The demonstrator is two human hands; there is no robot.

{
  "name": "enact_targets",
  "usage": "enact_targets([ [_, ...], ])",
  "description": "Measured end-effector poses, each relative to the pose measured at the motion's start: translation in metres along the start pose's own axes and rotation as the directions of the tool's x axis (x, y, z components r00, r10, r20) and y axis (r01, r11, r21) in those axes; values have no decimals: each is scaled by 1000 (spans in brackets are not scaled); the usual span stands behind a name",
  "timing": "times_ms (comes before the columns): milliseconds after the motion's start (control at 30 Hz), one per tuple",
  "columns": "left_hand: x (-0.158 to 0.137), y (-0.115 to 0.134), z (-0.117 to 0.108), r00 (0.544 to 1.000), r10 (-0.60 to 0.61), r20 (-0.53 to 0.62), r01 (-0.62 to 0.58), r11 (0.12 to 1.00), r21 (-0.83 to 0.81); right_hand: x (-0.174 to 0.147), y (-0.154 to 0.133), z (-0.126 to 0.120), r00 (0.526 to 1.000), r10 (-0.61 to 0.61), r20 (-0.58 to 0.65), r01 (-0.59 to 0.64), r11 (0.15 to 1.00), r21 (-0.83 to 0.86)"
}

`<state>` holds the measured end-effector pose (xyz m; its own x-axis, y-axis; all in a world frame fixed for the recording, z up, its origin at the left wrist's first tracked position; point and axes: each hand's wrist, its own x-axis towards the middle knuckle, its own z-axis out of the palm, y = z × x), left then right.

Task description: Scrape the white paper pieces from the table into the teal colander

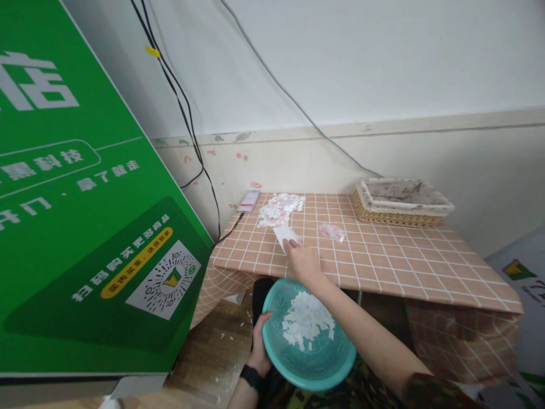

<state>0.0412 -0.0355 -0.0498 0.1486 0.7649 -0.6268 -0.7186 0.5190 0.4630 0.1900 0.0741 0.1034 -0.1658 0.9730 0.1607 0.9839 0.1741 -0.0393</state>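
Observation:
My left hand (pixel 259 341) grips the left rim of a round teal plastic colander (pixel 323 375), which sits at lap height below the table edge. Small white paper scraps (pixel 307 319) lie in a heap inside it. My right hand (pixel 304 261) reaches across the colander to the table, its fingers closed on a white card (pixel 281 234). Just beyond the card is a pile of white and pinkish paper scraps (pixel 279 210). A thin pink-and-white piece (pixel 332 232) lies flat to the right of my right hand.
A brown checked cloth covers the table (pixel 395 255). At its back right stands a lined wicker basket (pixel 400 210); a power strip (pixel 248 201) with a black cord is at the back left. A large green sign panel (pixel 85 227) borders the left side. Bits of paper dot the wooden floor (pixel 213 341).

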Motion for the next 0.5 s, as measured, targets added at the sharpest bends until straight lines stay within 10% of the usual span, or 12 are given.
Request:
enact_targets([
  [333,1,0,0,999,-21,-26,21,1000,9,-11,81,-1,961,163,-224,-112,968,223],
  [500,2,0,1,999,1,-47,0,1000,17,-1,138,10,892,404,-205,-214,774,596],
])
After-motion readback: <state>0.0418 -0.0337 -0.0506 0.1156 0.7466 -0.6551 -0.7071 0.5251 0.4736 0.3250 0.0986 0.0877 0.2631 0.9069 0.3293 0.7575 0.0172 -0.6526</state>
